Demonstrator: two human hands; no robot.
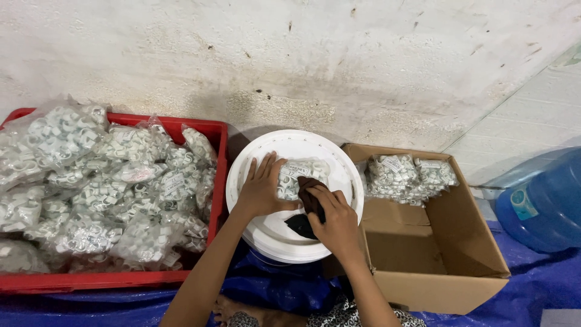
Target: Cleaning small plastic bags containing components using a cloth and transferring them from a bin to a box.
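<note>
On the white lid: a round white bucket lid point(266, 233) lies on the blue tarp point(532, 284), between the red crate and the cardboard box; it serves as the work surface.
Bag in hand: one clear bag of white clips point(299, 175) lies flat on the far half of the lid, near its centre.
Left hand: the left hand point(261, 189) lies flat with fingers spread, pressing the near-left side of the bag; it holds the bag down and does not clasp it.
Right hand: the right hand point(336, 221) is closed around a dark cloth point(310, 198), whose end touches the right edge of the bag.
Dark patch: a black shape point(301, 225) sits on the lid under the right hand; I cannot tell what it is.
Label on bag: a small white paper slip with dark print sits at the bag's far edge.
Done, by judgement: a few bags point(408, 175) lie in the far-left corner of the cardboard box point(436, 284); most of the box floor shows bare.
Left, by judgement: the red crate point(91, 280) is heaped above its rim with the same clear bags point(103, 194), so most remain.
Labels elsewhere: white slips show on several bags in the crate and the box.
Right edge: a blue water jug point(544, 206) with a pale sticker.
</note>
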